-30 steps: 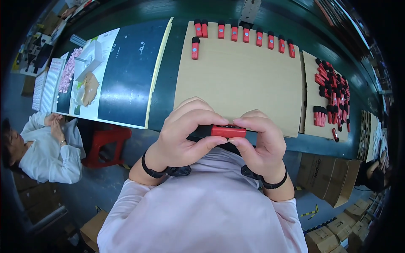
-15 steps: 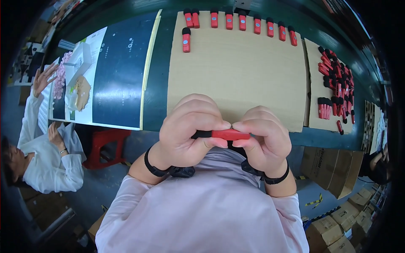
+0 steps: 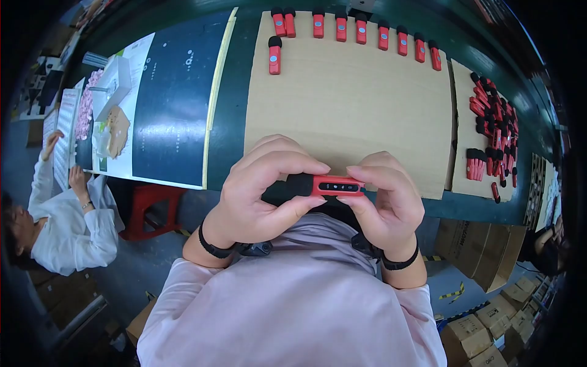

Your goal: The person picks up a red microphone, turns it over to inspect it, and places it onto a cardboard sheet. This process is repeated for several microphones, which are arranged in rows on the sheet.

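Between my two hands, just off the near edge of the table, is a small red microphone (image 3: 338,186) with a black foam head. It lies sideways, its foam end to the left, and a dark oval panel with small marks faces up. My left hand (image 3: 263,189) pinches it near the foam end between thumb and forefinger. My right hand (image 3: 390,199) grips the other end the same way. Beyond them, a cardboard sheet (image 3: 348,104) bears a spaced row of similar microphones (image 3: 361,29) along its far edge. One more microphone (image 3: 274,56) lies below the row's left end.
A heap of red microphones (image 3: 498,131) covers a second cardboard piece (image 3: 461,134) at right. To the left lie a dark printed board (image 3: 177,104) and a white tray (image 3: 116,85). A co-worker in a white shirt (image 3: 73,238) sits there, near a red stool (image 3: 150,211). Cartons (image 3: 480,251) stand lower right.
The microphone has turned about its length, so its dark panel now shows instead of a plain red side. My hands still hold both ends. The co-worker's raised hand has come down.
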